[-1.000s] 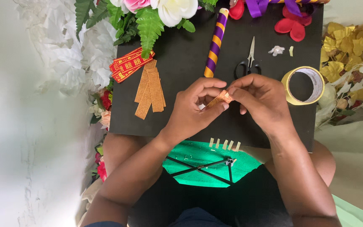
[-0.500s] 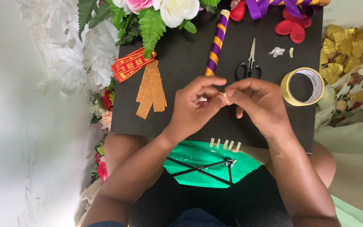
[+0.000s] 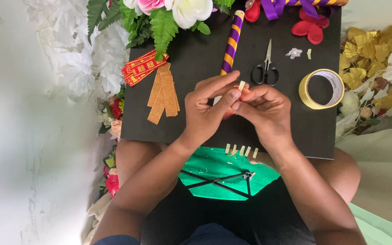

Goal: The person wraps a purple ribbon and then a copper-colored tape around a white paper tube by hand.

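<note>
A black board (image 3: 296, 131) lies across the person's lap, small tape strips (image 3: 240, 150) stuck along its near edge. Above them, the left hand (image 3: 209, 111) and right hand (image 3: 264, 111) pinch a small orange piece (image 3: 242, 93) between fingertips. Farther off lie gold strips (image 3: 163, 93), scissors (image 3: 266, 68), a tape roll (image 3: 321, 89) and a striped stick (image 3: 230, 43).

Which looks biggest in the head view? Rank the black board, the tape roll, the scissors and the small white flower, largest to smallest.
1. black board, by far the largest.
2. tape roll and scissors: they cover much the same area, the roll wider, the scissors longer, so I won't rank them.
3. small white flower, the smallest.
</note>
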